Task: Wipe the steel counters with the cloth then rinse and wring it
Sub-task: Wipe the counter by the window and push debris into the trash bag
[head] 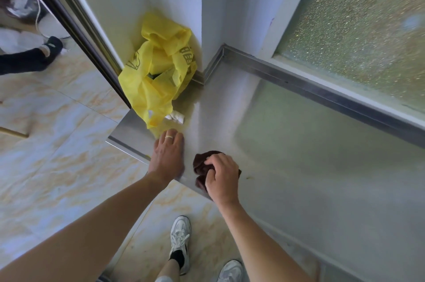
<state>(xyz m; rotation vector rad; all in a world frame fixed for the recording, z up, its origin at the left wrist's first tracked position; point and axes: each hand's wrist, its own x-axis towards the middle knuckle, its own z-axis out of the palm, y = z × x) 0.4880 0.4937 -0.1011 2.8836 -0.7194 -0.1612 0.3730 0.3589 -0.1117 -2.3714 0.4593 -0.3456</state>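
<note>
The dark brown cloth (202, 166) sits bunched at the near left corner of the steel counter (299, 155), partly over the front edge. The right hand (222, 178) has its fingers curled over it, gripping and pressing down, which looks like the wiping stage. The left hand (169, 155) lies flat, fingers straight and together, on the counter's left end, probably to steady the person. Toward the back left corner a yellow plastic bag (156, 74) slumps against the wall, a crumpled white paper (176, 117) at its foot; they block that corner. Rightward the steel runs bare along the frosted window (356, 28), plenty of room to sweep.
</note>
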